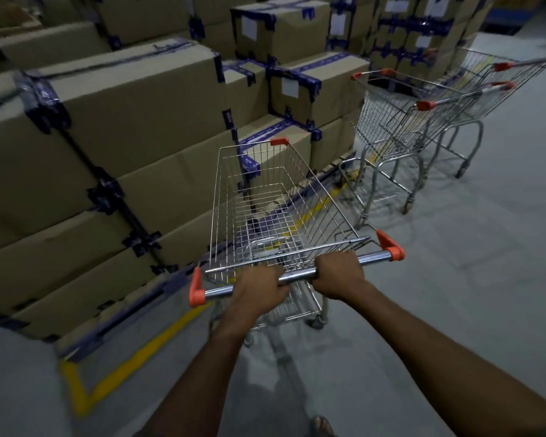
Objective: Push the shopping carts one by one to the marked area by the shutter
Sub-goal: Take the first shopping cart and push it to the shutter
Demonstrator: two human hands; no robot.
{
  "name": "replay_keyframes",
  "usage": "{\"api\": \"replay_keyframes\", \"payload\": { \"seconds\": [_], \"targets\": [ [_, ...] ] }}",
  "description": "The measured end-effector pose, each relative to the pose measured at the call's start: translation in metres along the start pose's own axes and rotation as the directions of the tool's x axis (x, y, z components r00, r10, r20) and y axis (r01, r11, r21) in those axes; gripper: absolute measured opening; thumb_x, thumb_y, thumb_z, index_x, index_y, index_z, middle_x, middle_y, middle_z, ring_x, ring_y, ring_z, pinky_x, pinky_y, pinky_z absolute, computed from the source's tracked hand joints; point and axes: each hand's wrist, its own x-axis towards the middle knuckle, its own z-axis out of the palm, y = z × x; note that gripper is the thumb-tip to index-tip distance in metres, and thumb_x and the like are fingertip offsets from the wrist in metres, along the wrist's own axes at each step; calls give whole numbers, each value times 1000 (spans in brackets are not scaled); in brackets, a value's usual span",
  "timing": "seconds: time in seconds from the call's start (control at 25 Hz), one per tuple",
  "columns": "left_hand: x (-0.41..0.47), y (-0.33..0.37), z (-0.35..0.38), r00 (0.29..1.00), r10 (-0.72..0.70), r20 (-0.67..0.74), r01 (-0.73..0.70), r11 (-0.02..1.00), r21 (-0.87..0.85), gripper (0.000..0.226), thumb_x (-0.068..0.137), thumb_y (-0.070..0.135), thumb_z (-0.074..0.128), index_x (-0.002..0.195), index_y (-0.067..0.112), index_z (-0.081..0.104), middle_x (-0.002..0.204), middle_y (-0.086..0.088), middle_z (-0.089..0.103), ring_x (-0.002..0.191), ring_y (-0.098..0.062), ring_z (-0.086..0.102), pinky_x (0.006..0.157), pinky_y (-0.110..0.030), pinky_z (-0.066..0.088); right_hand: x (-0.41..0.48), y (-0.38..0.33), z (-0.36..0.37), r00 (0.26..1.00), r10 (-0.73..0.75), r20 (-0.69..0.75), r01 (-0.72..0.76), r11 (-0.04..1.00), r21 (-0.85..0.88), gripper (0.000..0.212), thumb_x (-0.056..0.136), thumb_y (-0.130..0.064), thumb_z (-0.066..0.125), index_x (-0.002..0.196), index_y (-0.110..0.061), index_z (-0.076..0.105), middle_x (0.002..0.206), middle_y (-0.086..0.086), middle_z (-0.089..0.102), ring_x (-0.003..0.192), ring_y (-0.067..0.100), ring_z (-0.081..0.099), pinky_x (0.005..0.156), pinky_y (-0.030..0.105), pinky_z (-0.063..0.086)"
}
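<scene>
Head view: the left grip (259,287) and the right grip (339,274) both clench the handle bar (297,275) of the shopping cart (278,197), which stands just ahead beside the stacked boxes (123,121). Its long axis points forward; the parked carts (423,121) lie ahead and to the right, nearer the right grip.

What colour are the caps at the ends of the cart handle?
Orange-red. The head view shows the caps best, on the chrome handle.
</scene>
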Motion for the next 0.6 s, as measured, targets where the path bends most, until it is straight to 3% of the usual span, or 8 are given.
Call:
{"api": "replay_keyframes", "payload": {
  "seconds": [0.12,0.28,0.4,0.52,0.6],
  "targets": [
    [-12,3,-3,998,39,45,-36,998,-55,31,90,47,55,108,23,63,97,-3,72,91,-28,68,68,-31,39,-15,-2,-4,1000,5,7,-5,999,-39,20,84,-40,63,82,-25,51,89,0,71,88,24,68,86,36,46],
    [-29,-8,-3,994,17,106,-3,992,-128,31,85,52,59,97,23,63,96,-3,71,93,-29,67,69,-32,43,-37,-19,-3,999,33,32,-31,998,-55,19,84,-42,62,81,-24,56,81,-1,66,79,22,65,75,33,45],
    [-47,-13,0,990,-9,138,21,996,-87,39,83,59,56,100,25,64,99,-2,72,95,-30,67,76,-36,51,-60,-35,5,998,59,34,-59,998,-4,22,81,-45,61,86,-24,62,81,-2,66,81,22,66,79,34,48],
    [-73,-11,4,998,1,55,3,997,-71,36,84,57,56,99,25,64,97,-2,73,93,-29,69,76,-36,52,-95,-47,22,997,46,-60,-40,995,89,46,74,-56,63,112,-30,63,108,-2,66,107,24,61,94,42,41],
    [-96,-8,9,996,-8,-88,1,997,-75,30,84,51,58,100,26,64,95,0,72,89,-27,70,72,-34,51,-124,-51,37,987,-2,-163,20,994,111,70,69,-58,66,133,-33,52,137,0,52,126,26,46,102,48,33]
  ]
}}
